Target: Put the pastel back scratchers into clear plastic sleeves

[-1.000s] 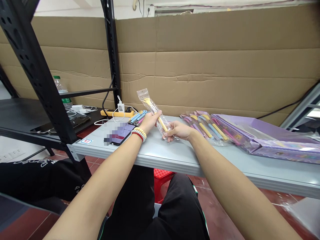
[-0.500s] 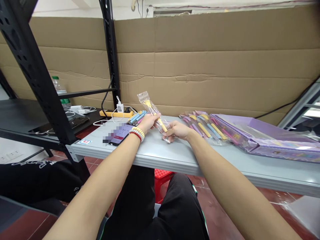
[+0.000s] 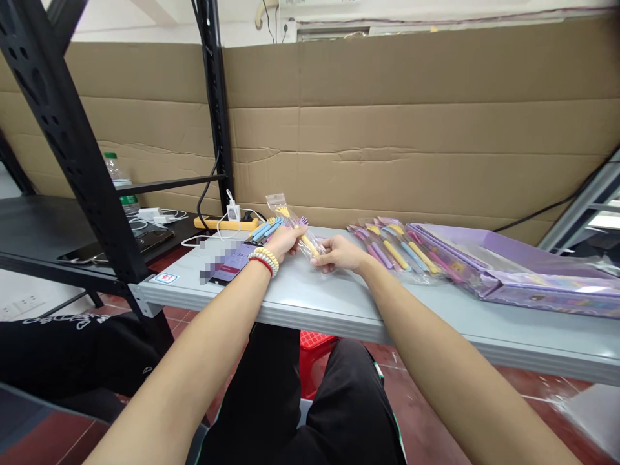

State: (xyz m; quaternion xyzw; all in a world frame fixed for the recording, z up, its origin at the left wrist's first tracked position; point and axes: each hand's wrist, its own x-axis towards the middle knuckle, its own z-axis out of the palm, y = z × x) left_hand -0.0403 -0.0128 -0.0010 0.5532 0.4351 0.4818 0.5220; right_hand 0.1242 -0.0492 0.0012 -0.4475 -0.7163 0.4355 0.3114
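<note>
Between both hands is a clear plastic bag (image 3: 276,201) with a slim yellow stick (image 3: 309,245) in it, its top end spread like a small hand. My left hand (image 3: 285,240) is closed on the middle of the bagged stick. At the lower end, my right hand (image 3: 339,253) pinches the bag and stick between thumb and fingers. The bag tilts, top end to the far left, low over the table. Behind my left hand lie several blue sticks (image 3: 265,229) of the same sort, and a purple stick (image 3: 302,221) shows its fingered end.
Several bagged sticks (image 3: 394,248) in purple, yellow and blue lie right of my hands, against an open purple box (image 3: 530,287). A phone (image 3: 233,259) lies by my left wrist. Behind it are a yellow power strip (image 3: 225,223) and white cables. A black shelf post (image 3: 82,142) stands left.
Both hands have lowered the bagged stick slightly, and its top end has dropped toward the table. A purple fingered end now shows behind it. Both hands keep their hold.
</note>
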